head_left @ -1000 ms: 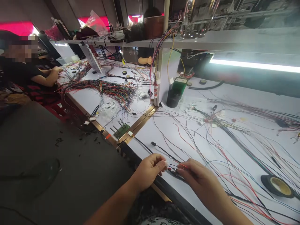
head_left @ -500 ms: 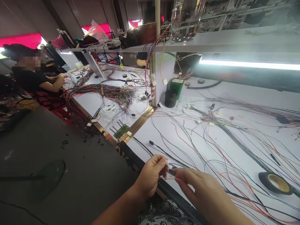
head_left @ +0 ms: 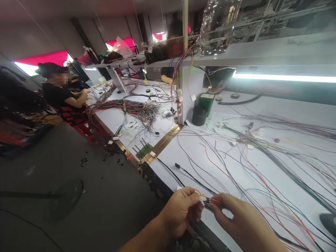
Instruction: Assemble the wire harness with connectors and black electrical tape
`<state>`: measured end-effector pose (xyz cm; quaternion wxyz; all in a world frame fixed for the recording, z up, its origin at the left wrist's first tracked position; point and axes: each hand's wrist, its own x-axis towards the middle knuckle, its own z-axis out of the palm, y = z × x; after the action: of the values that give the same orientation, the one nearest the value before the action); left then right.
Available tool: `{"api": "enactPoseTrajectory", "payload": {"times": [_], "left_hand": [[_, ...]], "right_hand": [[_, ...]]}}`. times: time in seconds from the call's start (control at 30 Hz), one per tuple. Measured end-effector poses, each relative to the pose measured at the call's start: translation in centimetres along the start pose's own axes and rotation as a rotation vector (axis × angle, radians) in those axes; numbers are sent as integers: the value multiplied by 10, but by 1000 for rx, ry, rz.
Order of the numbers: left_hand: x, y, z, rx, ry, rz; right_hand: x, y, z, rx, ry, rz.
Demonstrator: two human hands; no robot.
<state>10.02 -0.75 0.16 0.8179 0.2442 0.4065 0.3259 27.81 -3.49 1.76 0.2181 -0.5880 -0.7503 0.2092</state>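
Note:
Low in the middle of the head view, my left hand point(head_left: 182, 208) is closed, thumb and forefinger pinching a small white connector point(head_left: 203, 200). Just right of it my right hand point(head_left: 237, 215) pinches a red wire point(head_left: 214, 200), whose near end is at the connector; whether it sits inside I cannot tell. Dark wires show between the two hands. On the white table behind them lie a black cable with a white plug point(head_left: 152, 154) and another with a black plug point(head_left: 177, 166).
A green circuit board point(head_left: 144, 150) with upright pins lies by the brass strip point(head_left: 165, 141). Loose wires point(head_left: 265, 154) spread across the right side, with a tape roll point(head_left: 328, 224) at the edge. A co-worker point(head_left: 59, 87) sits far left. A shelf point(head_left: 262, 57) crosses above.
My right hand has brought the red wire up to the white connector; before, the wire was lower and blurred. The whole view has shifted, so the scene sits further right and lower.

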Motion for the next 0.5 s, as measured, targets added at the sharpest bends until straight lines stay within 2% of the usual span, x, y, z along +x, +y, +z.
{"api": "enactPoseTrajectory", "payload": {"times": [0.1,0.17,0.23,0.33,0.5], "left_hand": [[-4,-1,3,120,43,120],[-7,-1,5,194,68,185],[-9,0,6,190,86,203],[-7,-1,5,94,82,182],[-4,-6,4,97,90,191]], "right_hand": [[-3,3,11,-100,122,-92],[-5,2,15,-95,155,-131],[-4,-1,14,-32,134,-141],[-2,-3,11,45,85,-77],[-2,2,16,31,89,-14]]}}
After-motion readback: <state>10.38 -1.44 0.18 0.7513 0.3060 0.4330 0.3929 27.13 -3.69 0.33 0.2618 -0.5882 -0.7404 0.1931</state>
